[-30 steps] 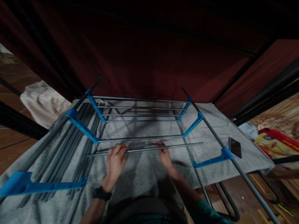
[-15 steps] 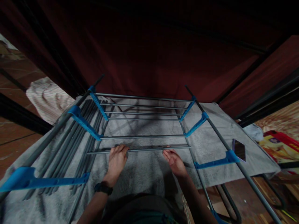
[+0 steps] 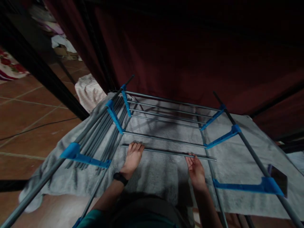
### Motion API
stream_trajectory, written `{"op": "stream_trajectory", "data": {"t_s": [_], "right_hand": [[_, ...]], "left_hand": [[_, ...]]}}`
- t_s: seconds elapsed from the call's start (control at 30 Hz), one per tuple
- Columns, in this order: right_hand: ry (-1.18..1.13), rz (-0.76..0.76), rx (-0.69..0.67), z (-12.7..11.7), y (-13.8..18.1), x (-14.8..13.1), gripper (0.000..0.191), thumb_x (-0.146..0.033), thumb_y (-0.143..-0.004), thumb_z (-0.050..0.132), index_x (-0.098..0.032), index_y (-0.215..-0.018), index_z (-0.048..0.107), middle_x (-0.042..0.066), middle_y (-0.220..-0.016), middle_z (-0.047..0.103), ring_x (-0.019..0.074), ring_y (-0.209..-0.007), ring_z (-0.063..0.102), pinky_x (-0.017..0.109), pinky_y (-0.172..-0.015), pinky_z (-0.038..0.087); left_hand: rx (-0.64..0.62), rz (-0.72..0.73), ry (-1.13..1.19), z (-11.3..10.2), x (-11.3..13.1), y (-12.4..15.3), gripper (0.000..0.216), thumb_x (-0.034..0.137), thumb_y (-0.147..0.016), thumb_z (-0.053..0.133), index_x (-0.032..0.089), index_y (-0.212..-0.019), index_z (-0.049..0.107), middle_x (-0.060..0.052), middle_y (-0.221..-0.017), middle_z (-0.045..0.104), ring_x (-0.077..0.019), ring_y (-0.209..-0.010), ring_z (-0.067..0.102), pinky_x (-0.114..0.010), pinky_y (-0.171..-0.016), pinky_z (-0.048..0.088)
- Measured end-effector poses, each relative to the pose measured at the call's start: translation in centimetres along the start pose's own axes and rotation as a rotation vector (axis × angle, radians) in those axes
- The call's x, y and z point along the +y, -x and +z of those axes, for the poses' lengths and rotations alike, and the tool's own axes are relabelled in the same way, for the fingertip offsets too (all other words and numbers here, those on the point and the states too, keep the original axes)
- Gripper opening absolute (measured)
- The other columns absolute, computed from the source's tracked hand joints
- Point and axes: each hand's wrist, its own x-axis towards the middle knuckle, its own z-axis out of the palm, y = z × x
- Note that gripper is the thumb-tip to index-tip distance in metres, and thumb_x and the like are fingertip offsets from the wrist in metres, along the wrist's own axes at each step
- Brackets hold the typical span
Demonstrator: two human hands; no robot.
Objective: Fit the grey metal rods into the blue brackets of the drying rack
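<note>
We hold the loose rod (image 3: 163,151) level across the front of us, above the grey cloth (image 3: 161,180). Our left hand (image 3: 132,160) grips the rod near its left end, fingers curled over the top. Our right hand (image 3: 196,172) is at the rod nearer its right end, palm turned up and fingers partly bent; the fingertips touch it, but we cannot tell whether they close around it. Just beyond the rod, and roughly parallel to it, runs the nearest crossbar (image 3: 163,139), set between two blue brackets (image 3: 115,117); four more bars span the frame farther beyond. Left of the rod lies a bundle of grey tubes (image 3: 99,136). Well to its right is a dark phone (image 3: 279,179), partly behind another blue bracket (image 3: 242,187). A dark red curtain (image 3: 178,63) hangs far beyond the rod.
</note>
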Motion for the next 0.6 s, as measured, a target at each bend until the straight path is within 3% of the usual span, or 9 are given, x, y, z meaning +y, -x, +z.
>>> {"op": "stream_trajectory", "data": {"t_s": [0.3, 0.6], "right_hand": [[-0.072, -0.003, 0.055, -0.3, -0.6, -0.6, 0.015, -0.025, -0.075, 0.071, -0.021, -0.089, 0.069, 0.003, -0.096, 0.071, 0.0166, -0.094, 0.071, 0.037, -0.089, 0.060], [-0.040, 0.004, 0.071, -1.0, -1.5, -0.7, 0.012, -0.023, -0.076, 0.068, -0.021, -0.088, 0.070, 0.006, -0.101, 0.072, 0.0183, -0.096, 0.071, 0.036, -0.088, 0.060]], "left_hand": [[0.017, -0.049, 0.072, 0.3, -0.3, 0.2, 0.041, 0.011, -0.090, 0.032, 0.022, -0.110, 0.067, -0.011, -0.109, 0.064, -0.0274, -0.108, 0.056, -0.051, -0.112, 0.029], [0.027, -0.060, 0.085, 0.1, -0.3, -0.1, 0.041, 0.008, -0.089, 0.034, 0.024, -0.108, 0.065, -0.012, -0.119, 0.063, -0.0285, -0.130, 0.048, -0.057, -0.116, 0.021]]}}
